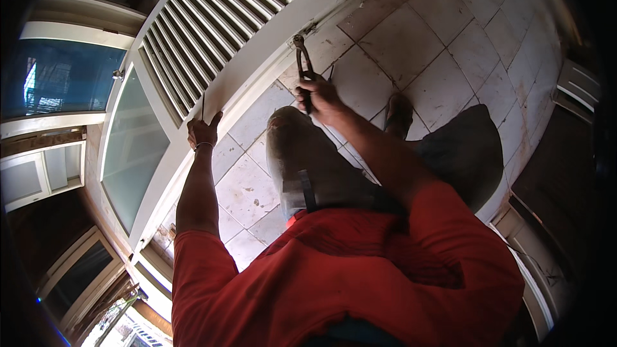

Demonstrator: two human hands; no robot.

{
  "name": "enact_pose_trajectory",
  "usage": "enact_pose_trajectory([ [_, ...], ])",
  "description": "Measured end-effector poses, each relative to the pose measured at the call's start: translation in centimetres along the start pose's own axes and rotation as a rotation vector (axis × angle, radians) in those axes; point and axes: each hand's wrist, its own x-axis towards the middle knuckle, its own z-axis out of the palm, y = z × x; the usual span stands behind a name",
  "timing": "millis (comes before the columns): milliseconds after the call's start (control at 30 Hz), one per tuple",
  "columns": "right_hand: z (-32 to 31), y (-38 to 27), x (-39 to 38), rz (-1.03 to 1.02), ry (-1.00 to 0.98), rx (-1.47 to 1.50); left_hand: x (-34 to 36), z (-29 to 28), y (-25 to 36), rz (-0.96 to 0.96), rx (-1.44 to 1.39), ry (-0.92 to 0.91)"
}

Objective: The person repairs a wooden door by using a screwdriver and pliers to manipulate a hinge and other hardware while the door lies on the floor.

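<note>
A white louvred door [239,67] with a frosted glass pane [136,154] lies slanted across the left and top of the view. My right hand [321,97] is closed around the handles of dark metal pincers [304,59]. Their jaws sit against the door's near edge, beside a rough, damaged spot [310,27]. Farther down that edge, my left hand [202,133] rests on the door frame, thumb raised. A thin dark rod [203,106] sticks up from its fingers; its lower end is hidden in the hand.
Worn, stained white tiles [411,45] cover the floor. My knee [289,148] is bent close to the door, and my foot [398,115] is on the tiles. Other white-framed panels [42,177] and a blue glass pane [71,77] stand at the left. Dark furniture [559,167] lines the right.
</note>
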Motion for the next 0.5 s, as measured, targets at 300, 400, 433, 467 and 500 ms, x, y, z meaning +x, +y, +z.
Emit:
enact_pose_trajectory([
  [300, -3.2, -4.2, 0.2, 0.165, -0.124, -0.082, 0.4, -0.1, -0.5, -0.03, -0.016, -0.103],
  [400, 3.7, 2.7, 2.6, 0.013, -0.018, 0.398, 0.6, 0.6, 0.1, -0.017, -0.038, -0.051],
  [433, 7.1, 4.2, 3.1, -0.119, -0.021, 0.474, 0.6, 0.7, 1.1, -0.002, -0.038, -0.051],
  [467, 11.2, 5.5, 3.1, -0.118, 0.097, 0.394, 0.3, 0.8, 1.6, -0.009, -0.027, -0.062],
  [500, 15.4, 7.1, 1.8, -0.069, 0.111, 0.374, 0.1, 0.5, 0.6, -0.035, -0.005, -0.069],
])
